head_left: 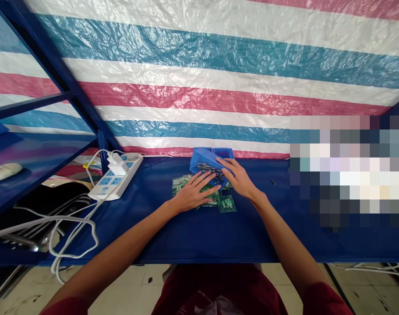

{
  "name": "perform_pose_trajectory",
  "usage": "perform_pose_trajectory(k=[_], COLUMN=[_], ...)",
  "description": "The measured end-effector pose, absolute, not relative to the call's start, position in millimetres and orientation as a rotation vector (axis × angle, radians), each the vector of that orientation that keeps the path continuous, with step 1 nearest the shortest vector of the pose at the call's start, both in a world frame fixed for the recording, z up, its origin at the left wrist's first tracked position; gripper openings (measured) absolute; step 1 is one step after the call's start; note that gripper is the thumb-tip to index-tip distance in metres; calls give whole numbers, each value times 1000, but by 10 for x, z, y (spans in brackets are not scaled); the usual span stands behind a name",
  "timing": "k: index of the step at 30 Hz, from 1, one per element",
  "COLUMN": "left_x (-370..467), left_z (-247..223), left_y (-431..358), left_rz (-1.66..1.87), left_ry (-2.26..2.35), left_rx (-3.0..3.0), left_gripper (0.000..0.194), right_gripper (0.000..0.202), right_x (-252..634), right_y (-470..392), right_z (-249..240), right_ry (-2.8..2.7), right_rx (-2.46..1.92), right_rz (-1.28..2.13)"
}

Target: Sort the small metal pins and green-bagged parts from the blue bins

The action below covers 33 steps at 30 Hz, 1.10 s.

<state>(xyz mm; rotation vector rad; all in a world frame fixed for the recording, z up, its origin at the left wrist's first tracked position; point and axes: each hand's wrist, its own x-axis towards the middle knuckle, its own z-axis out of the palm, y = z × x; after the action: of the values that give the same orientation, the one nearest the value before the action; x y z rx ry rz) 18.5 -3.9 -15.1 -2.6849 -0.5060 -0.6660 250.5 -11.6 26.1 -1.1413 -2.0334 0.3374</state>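
Note:
A blue bin [204, 154] stands near the back edge of the blue table, with many thin dark metal pieces [204, 167] inside. My left hand [194, 192] lies with its fingers spread over the bin's front edge and the small green-tinted bags [181, 183] beside it. On the bin's right side rests my right hand [237, 176], fingers apart. One small clear bag [227, 204] with green and pale pieces lies just in front of the hands. The hands partly cover the bin's front and some bags.
At the left, a white power strip [122, 177] holds a white plug [117, 164], and white cables hang over the table [192, 240]. A white mouse [5, 172] sits on a left shelf. One small dark piece [273, 182] lies right of the hands. The far right is pixelated.

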Motion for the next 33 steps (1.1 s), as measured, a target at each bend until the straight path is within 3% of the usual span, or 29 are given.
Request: perform_pose_trajectory(k=[14,33], left_x=[288,299], left_z=[-317,-336], left_y=[4,-12], left_rz=[-562,-540], left_ry=[-665,-740], left_rx=[-2707,-2696], left_gripper=[63,58], right_gripper=[47,47], right_x=[2453,2440], right_y=[-180,-179], right_z=[136,73], right_ry=[-2199,-2251], right_rx=[-1123,-1001], right_rz=[139,29])
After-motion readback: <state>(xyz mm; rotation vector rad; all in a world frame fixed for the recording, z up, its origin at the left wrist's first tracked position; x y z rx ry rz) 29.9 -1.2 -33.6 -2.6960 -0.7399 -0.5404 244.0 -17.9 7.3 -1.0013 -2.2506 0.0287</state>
